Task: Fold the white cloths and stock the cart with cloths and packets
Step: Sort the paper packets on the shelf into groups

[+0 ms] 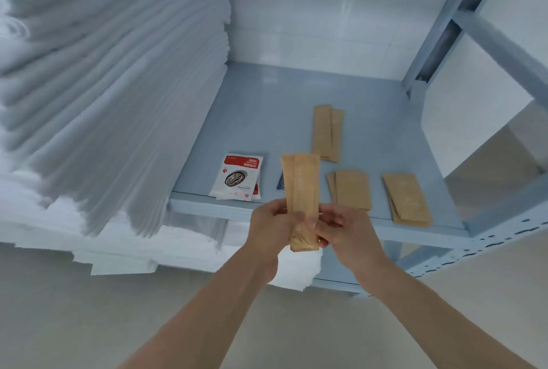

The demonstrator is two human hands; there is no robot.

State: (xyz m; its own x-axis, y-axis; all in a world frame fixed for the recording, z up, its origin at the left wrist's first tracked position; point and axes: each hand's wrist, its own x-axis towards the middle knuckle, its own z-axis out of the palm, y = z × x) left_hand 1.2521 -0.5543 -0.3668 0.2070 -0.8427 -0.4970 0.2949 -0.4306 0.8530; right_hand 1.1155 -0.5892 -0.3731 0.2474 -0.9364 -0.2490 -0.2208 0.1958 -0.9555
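We hold a few long brown paper packets (301, 190) upright just above the front edge of the pale blue shelf (267, 107), the left hand (271, 227) gripping their lower part from the left and the right hand (341, 235) pinching them from the right, so both hands meet on the one bundle. Behind them on the shelf lie a pair of long brown packets (327, 132), two small piles of wider brown packets (353, 189) (406, 199), and a red-and-white sachet (238, 177). A tall stack of folded white cloths (103, 72) fills the shelf's left side.
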